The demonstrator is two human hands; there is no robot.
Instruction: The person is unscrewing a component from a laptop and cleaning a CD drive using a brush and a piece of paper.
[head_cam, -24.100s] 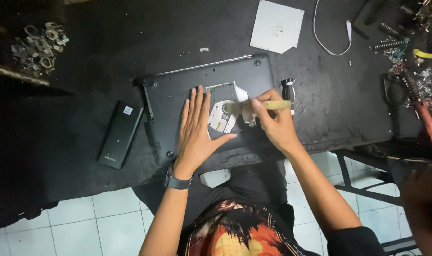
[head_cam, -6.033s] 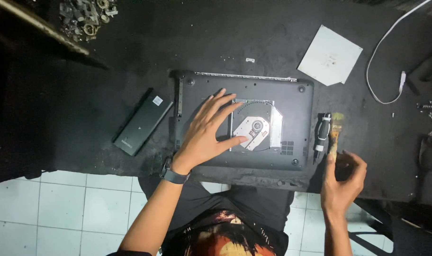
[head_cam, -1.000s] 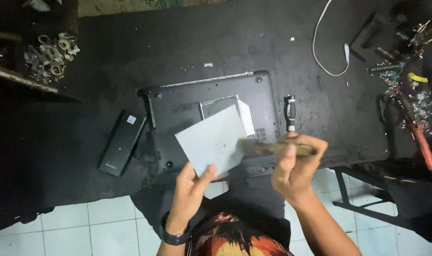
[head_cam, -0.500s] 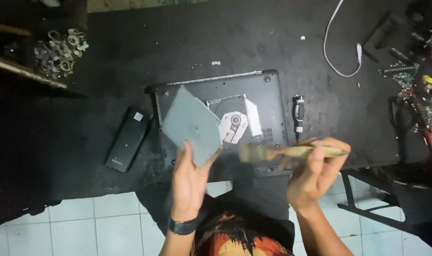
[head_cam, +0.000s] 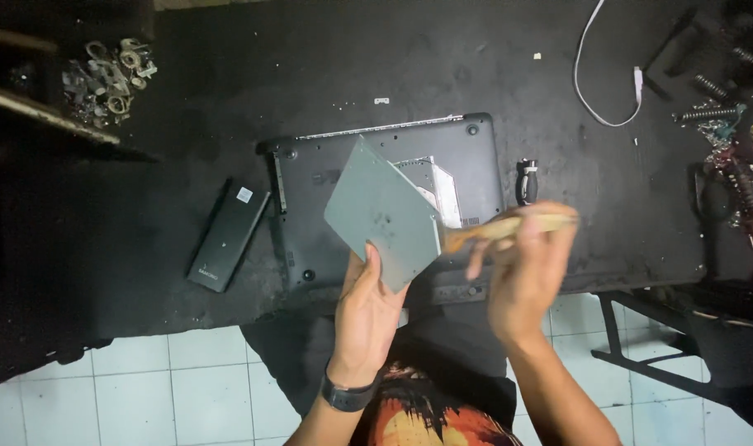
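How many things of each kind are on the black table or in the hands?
Upside-down laptop: 1
Grey cover panel, in the left hand: 1
Wooden-handled brush, in the right hand: 1
Black battery pack: 1
White cable: 1
Small black tool: 1
Total: 6

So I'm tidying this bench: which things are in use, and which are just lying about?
In use:
left hand holding grey panel
right hand holding brush
laptop base

Lying about:
battery pack
white cable
metal bits
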